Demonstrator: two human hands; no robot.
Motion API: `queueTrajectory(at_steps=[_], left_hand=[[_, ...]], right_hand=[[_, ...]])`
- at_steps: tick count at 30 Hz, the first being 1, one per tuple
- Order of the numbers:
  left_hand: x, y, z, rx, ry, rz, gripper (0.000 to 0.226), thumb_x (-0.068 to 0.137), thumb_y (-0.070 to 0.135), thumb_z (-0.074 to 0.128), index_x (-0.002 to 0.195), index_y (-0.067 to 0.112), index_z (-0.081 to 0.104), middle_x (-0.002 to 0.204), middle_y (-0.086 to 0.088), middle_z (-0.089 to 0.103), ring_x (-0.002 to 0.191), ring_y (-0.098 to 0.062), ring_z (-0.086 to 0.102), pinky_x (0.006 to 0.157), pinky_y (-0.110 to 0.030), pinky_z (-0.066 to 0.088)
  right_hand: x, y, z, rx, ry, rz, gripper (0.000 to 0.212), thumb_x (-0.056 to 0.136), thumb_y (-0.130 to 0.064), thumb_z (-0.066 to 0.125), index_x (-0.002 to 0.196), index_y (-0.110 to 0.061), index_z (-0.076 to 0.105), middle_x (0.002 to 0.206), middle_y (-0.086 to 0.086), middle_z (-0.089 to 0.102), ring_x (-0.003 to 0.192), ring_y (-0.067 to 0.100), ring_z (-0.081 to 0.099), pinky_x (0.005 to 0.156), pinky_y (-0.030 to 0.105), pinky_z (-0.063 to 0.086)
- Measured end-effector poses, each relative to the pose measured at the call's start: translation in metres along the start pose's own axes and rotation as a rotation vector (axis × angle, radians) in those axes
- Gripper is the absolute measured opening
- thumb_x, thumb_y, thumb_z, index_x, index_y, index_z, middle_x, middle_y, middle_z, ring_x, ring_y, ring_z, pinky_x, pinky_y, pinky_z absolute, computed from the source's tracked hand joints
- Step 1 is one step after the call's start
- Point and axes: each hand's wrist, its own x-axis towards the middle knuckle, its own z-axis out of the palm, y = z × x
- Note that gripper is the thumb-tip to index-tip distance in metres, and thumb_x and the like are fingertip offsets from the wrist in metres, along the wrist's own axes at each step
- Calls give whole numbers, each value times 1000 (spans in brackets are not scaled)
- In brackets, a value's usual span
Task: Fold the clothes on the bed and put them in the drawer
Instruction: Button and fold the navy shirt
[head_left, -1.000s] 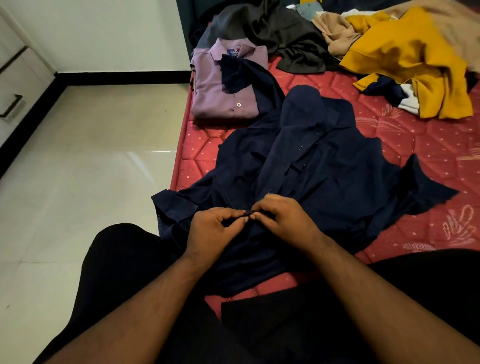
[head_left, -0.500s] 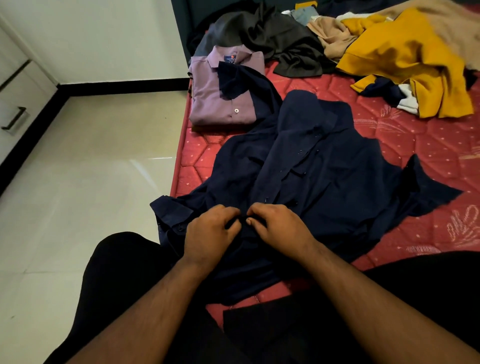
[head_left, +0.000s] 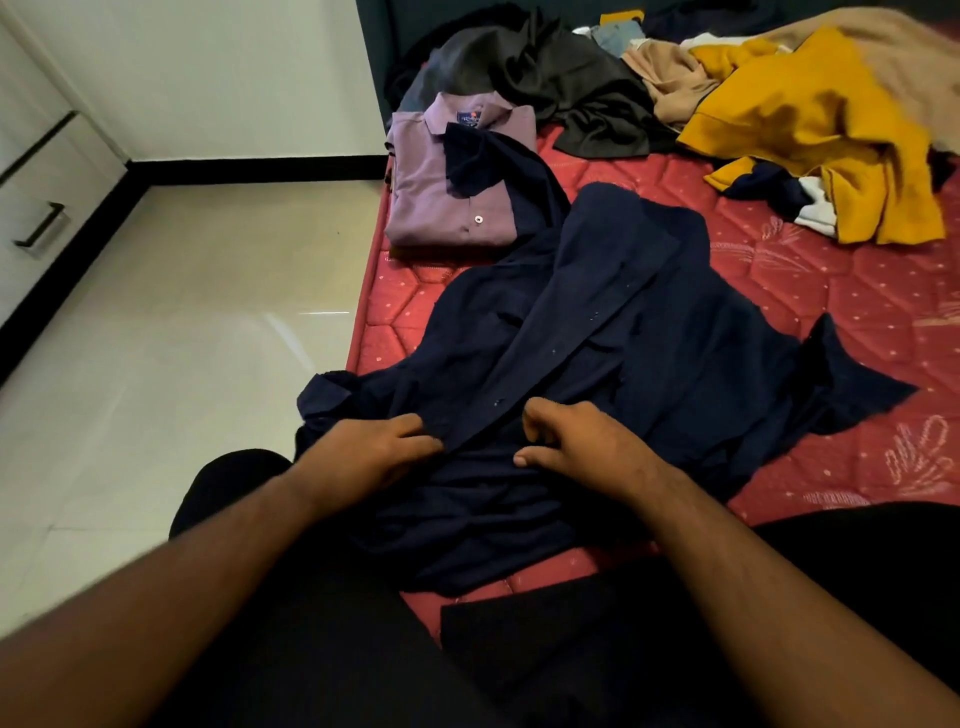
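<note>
A person's left hand (head_left: 371, 452) and right hand (head_left: 582, 447) pinch the front placket of a crumpled navy cotton shirt (head_left: 613, 332), spread beyond the fingers across a red quilted mattress (head_left: 831, 291).

Navy shirt (head_left: 649, 332) lying spread open, rumpled, button side up, on red mattress (head_left: 831, 291); one sleeve draping over purple shirt (head_left: 447, 192). Purple shirt sitting folded, collar up, just beyond navy shirt by mattress edge. Dark grey garment (head_left: 561, 88), beige one (head_left: 670, 78) and yellow one (head_left: 815, 130) piling up unfolded well beyond navy shirt. White drawer (head_left: 36, 208) sitting closed, across floor from navy shirt.
</note>
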Motion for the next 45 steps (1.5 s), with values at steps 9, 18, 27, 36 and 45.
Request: queueTrajectory(at_steps=[9, 18, 27, 36, 45], left_hand=[[-20, -12, 2, 193, 12, 118, 48, 87, 24, 42, 135, 30, 46, 103, 0, 53, 66, -17, 61, 38, -27, 45], [-18, -1, -9, 86, 185, 170, 37, 104, 33, 38, 109, 19, 72, 90, -4, 64, 62, -20, 59, 43, -30, 46], [-19, -7, -1, 87, -7, 210, 36, 86, 24, 45, 119, 17, 58, 92, 3, 41, 56, -16, 58, 36, -22, 39], [10, 22, -14, -86, 73, -350, 38, 79, 46, 45, 85, 28, 78, 83, 5, 62, 73, -21, 63, 62, -32, 50], [75, 54, 30, -259, -30, -547, 47, 79, 39, 74, 122, 24, 62, 114, -1, 53, 103, -25, 53, 91, -39, 47]], right_hand=[[6, 8, 10, 24, 48, -113, 13, 88, -34, 67, 94, -23, 68, 87, -13, 54, 84, 8, 57, 80, 37, 52], [7, 11, 19, 99, 296, -169, 9, 83, -22, 72, 88, -26, 65, 92, -16, 56, 86, 4, 57, 76, 37, 53], [10, 21, 22, 63, 218, -122, 11, 83, -24, 73, 87, -15, 68, 84, -6, 65, 79, 10, 60, 74, 36, 52], [8, 17, 34, 174, 310, -60, 10, 79, -17, 76, 88, -19, 71, 85, -14, 61, 81, 5, 60, 78, 29, 52], [3, 23, 36, 215, 438, -187, 17, 79, -9, 74, 95, -15, 76, 93, -5, 70, 86, 6, 64, 79, 28, 53]])
